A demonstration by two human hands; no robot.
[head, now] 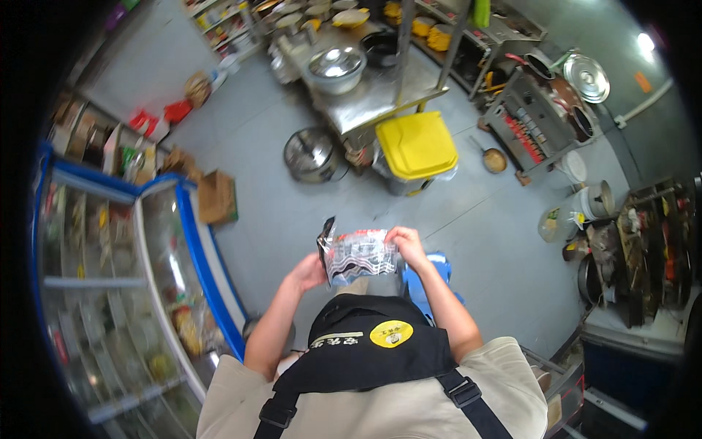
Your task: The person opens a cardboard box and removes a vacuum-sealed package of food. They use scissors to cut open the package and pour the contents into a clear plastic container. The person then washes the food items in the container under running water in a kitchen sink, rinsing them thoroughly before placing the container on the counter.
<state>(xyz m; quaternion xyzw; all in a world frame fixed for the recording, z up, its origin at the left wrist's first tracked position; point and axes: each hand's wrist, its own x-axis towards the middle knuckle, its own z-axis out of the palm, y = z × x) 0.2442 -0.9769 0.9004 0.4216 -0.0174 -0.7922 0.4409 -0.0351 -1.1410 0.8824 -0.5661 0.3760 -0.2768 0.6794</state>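
Note:
A shiny plastic packet (359, 255), with printing and a wavy dark pattern, is held up before my apron (373, 351). Its black end (324, 236) sticks up on the left. My left hand (311, 272) grips the packet's left end from below, fingers partly hidden behind it. The upper right corner is pinched by my right hand (405, 241). What the packet contains cannot be made out. Below and behind my right forearm, a blue object (429, 280) stands on the floor, partly covered by the arm.
A glass-doored refrigerator with a blue frame (192, 252) flanks me on the left, beside a cardboard box (217, 196). Ahead are a lidded pot (311, 153), a yellow-lidded bin (417, 144) and a steel table (351, 112). A frying pan (494, 161) lies on the floor near the stove (526, 126).

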